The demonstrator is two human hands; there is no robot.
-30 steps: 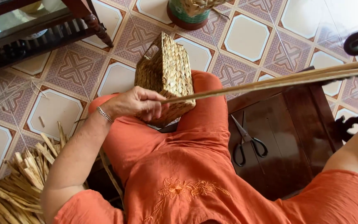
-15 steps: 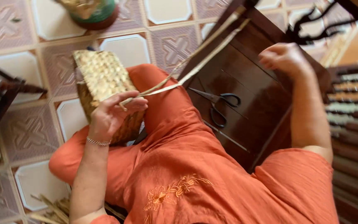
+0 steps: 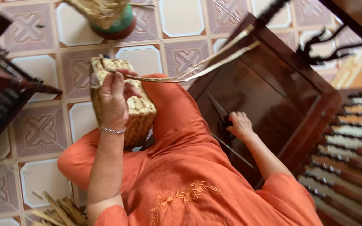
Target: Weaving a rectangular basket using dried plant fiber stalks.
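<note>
Currently left hand [image 3: 115, 99] pinches the long straw strands [image 3: 197, 67] against the woven basket [image 3: 137, 109] on the knee; strands run off toward 2 o'clock. Right hand [image 3: 240, 125] rests on the scissors [image 3: 223, 119], grip unclear. Risk: a loosened pinch lets the strands slip and the weave slackens; the basket could slide off the leg.

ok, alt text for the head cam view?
Seen from above, a person in orange clothes holds a woven basket on their lap with the left hand, pinching long straw strands, while the right hand rests on black scissors on a dark wooden table over patterned floor tiles.
</note>
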